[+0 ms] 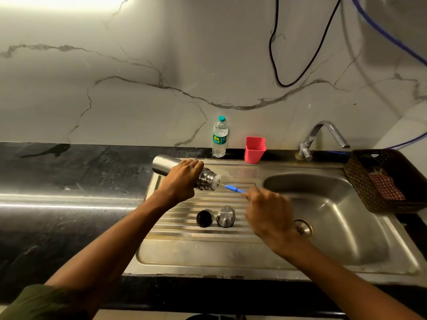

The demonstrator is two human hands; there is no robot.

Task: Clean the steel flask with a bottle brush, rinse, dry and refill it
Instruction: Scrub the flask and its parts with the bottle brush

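One steel flask (165, 165) is held on its side above the ribbed draining board (184, 227) of the sink unit, its threaded mouth pointing right toward the basin (335, 204). The left hand (181, 179) is wrapped round the flask near the neck, fingers curled over the top of the body. White foam or bristles fill the flask's mouth, and one bottle brush (233, 188) runs out of it — a thin wire, then a blue handle. The right hand (269, 213) grips the far end of that handle, fingers curled round it; the hand is slightly blurred, so the exact finger hold cannot be told.

On the draining board below the flask stand two small pieces side by side, near each other but apart: one black stopper (204, 218) on the left and one steel cap (226, 217) on the right, set mouth down.

Along the back edge by the marble wall stand one clear plastic water bottle (220, 137) with a teal cap and, to its right, one pink plastic cup (254, 150), upright. One chrome tap (323, 137) rises behind the basin, spout turned right. At the right end of the counter sits one dark woven basket (360, 181) holding a red checked cloth (385, 185). Two cables hang on the wall — one black, one blue.
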